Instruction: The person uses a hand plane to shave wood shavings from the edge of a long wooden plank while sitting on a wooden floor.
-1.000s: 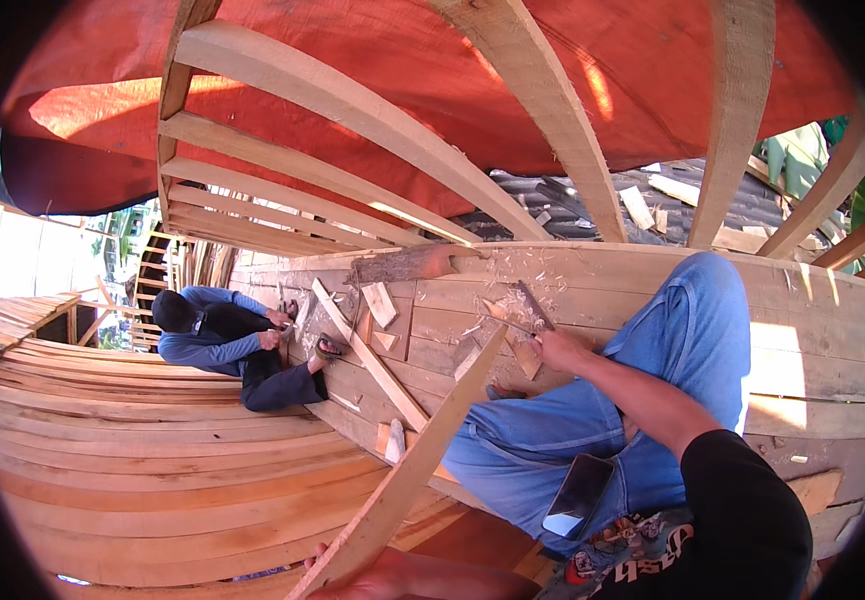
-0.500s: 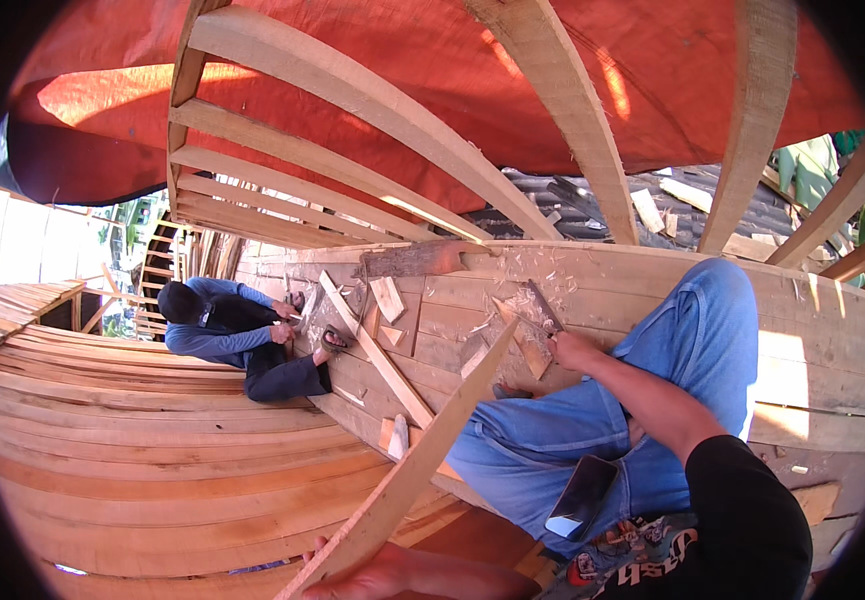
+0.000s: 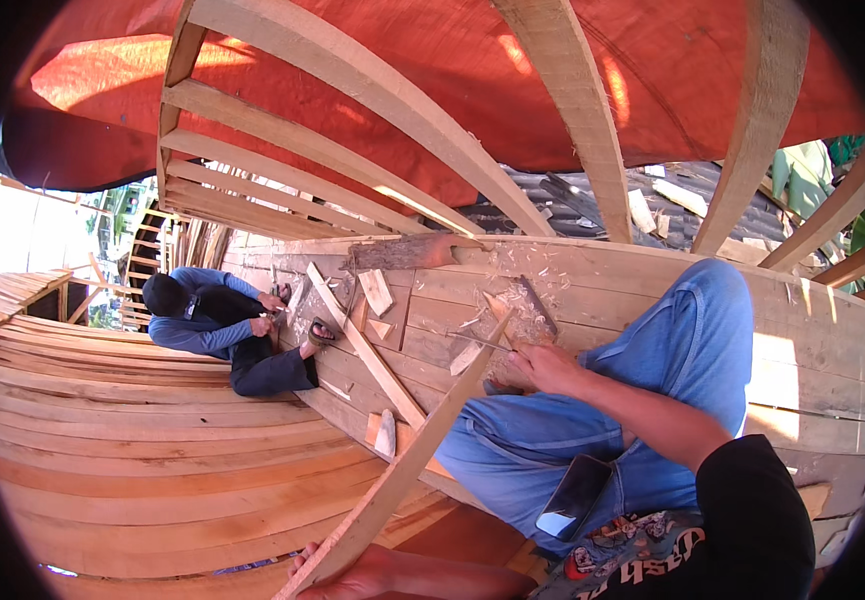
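Note:
My left hand grips the lower end of a long, tapering wooden board at the bottom of the view. The board slants up and to the right, its narrow tip in front of my crossed legs. My right hand is closed around the handle of a long-bladed knife. Its thin blade points left across the board near the tip. The handle is mostly hidden in my fingers. Wood chips and small offcuts lie just beyond the blade.
A black phone rests on my lap. At left, another person sits bent over work on the planks. A long wood strip and a dark slab lie ahead. Curved ribs rise before a red tarp.
My right hand has moved left with the knife, from beside the board's tip to across it. My left hand still holds the board, which stays about where it was.

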A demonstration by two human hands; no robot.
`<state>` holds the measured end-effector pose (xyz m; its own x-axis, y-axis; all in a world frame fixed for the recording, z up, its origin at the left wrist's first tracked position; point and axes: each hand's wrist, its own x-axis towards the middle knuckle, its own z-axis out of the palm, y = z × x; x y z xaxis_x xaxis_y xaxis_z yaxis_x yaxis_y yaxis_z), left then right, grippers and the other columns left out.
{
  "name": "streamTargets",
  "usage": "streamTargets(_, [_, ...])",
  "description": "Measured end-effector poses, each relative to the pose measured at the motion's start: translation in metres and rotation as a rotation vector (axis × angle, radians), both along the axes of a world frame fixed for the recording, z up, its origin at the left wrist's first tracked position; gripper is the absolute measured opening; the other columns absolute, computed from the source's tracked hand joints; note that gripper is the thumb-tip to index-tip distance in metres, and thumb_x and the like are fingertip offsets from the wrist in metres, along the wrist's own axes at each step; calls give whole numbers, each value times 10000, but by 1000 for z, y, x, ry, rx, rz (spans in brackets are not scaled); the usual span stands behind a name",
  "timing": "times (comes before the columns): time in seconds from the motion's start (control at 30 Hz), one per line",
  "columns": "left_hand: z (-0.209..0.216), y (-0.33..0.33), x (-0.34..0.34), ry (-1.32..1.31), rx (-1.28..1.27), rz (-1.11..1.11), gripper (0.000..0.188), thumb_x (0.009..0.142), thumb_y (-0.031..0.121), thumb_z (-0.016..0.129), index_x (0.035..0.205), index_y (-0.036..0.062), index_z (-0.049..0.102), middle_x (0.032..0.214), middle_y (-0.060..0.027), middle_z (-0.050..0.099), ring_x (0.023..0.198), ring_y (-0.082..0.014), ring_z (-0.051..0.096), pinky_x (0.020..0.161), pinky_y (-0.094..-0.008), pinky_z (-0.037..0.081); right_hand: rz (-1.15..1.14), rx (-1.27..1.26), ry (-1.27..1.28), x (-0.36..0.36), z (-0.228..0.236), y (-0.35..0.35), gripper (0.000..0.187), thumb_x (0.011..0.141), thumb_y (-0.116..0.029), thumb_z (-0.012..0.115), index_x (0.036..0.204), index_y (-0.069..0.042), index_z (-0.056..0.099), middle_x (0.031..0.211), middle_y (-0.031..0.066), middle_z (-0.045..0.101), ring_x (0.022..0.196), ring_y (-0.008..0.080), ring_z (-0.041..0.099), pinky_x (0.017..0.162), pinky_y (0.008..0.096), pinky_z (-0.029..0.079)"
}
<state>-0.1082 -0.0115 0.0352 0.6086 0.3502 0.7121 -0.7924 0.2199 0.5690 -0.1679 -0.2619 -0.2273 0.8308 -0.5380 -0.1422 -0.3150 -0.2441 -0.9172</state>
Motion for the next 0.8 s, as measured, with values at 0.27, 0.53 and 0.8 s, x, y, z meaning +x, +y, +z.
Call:
streamTargets(0.27, [0,-3,-2,60,-74,77,474,913,509,503,1048,56,548,934,-101,599,912,-173,590,792,-315,509,-8,12,3,2,2,0,496,960,-422,394,849,16,600,814,254,618,825,421,606,725,487,470])
streamTargets(0.53, [-1,-5,-4,86,-67,100,502,902,531,508,1055,54,545,949,-102,599,920,-176,592,773,-317,515,-22,-37,18,7,-16,-11,498,951,-427,411,828,12,613,770,250,623,765,438,608,711,499,477])
streamTargets(0.8, [0,0,-3,63,-48,41,464,914,502,505,1061,64,549,939,-86,615,910,-161,605,776,-311,515,-9,-4,94,7,-20,-13,481,947,-408,420,871,12,642,844,255,632,840,437,607,767,517,465])
